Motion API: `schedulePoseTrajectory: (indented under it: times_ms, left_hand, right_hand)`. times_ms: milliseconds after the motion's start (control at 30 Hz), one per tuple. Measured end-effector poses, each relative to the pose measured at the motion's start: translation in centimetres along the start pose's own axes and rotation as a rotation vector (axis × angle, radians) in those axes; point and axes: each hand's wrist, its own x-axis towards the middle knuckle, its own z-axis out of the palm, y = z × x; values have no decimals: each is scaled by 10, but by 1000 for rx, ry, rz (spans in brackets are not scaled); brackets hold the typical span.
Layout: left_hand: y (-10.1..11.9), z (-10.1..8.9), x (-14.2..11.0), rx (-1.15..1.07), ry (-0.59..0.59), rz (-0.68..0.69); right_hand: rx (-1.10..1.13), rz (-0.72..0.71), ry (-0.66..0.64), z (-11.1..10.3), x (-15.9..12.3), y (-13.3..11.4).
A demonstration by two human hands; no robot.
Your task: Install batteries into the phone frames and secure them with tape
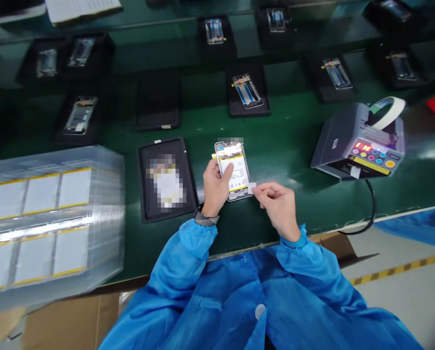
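Note:
My left hand (216,187) is closed around the left side of an opened phone (235,167), its thumb lying over the white battery. The phone's circuit board shows at the top end, and a small yellow tab sticks out at its upper left. Beside the phone's lower right corner, my right hand (279,204) pinches a small white piece of tape (251,187), which reaches the phone's edge. A black tray (144,194) to the left holds another item, blurred out.
A clear plastic tray (111,214) of white batteries stands at the left. On the right is a grey tape dispenser (334,146) with a lit panel, a tape roll (396,112) and a black cable (373,204). Several black trays with phone frames line the bench behind.

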Motion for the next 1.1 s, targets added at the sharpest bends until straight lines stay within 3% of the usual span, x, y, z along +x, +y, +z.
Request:
schedulePoseTrajectory:
  times_ms: [133, 633, 967, 1033, 1100]
  left_hand:
    - [2, 1, 0, -23, 8, -4]
    - [6, 1, 0, -17, 9, 21]
    - [3, -2, 1, 3, 27, 22]
    - [3, -2, 1, -15, 13, 8]
    - [6, -3, 0, -26, -8, 13]
  right_hand:
    - [-12, -8, -27, 15, 5, -2]
    - [-36, -31, -61, 18, 8, -1]
    - [-185, -144, -14, 16, 13, 6]
    - [-109, -91, -72, 15, 18, 3]
    - [-6, 15, -240, 16, 24, -2]
